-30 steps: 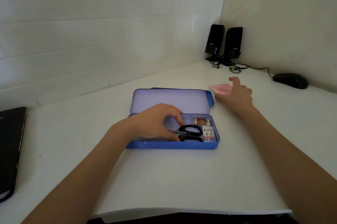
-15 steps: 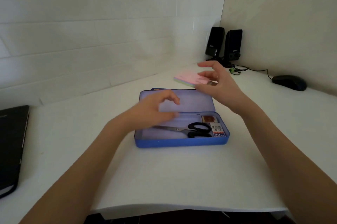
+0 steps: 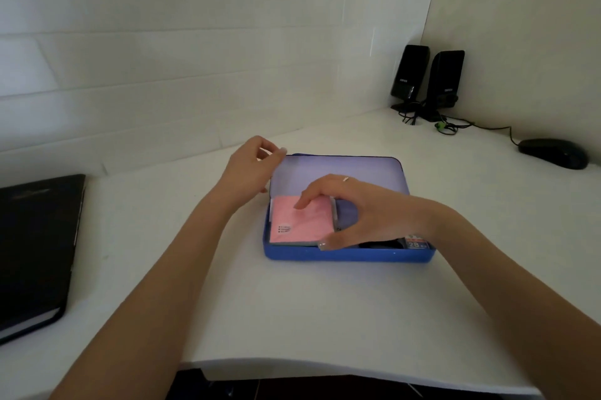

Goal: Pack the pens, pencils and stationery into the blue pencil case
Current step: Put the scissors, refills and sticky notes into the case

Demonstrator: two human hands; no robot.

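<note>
The blue pencil case (image 3: 348, 255) lies open in the middle of the white desk, its pale lid (image 3: 367, 171) standing up at the back. A pink pad of sticky notes (image 3: 297, 220) lies in the case's left half. My right hand (image 3: 361, 214) holds the pad, thumb at its near right corner and fingers on its top. My left hand (image 3: 252, 168) rests at the lid's left edge, fingers loosely curled. A small labelled box (image 3: 417, 242) shows at the case's right end. The scissors are mostly hidden under my right hand.
A black laptop (image 3: 35, 246) lies at the desk's left edge. Two black speakers (image 3: 427, 80) with cables stand in the back right corner, and a black mouse (image 3: 553, 153) sits right of them. The desk's front edge runs below my forearms.
My right hand has carried the pink pad from above the lid down into the case's left half. My left hand has moved out of the case to the lid's left edge.
</note>
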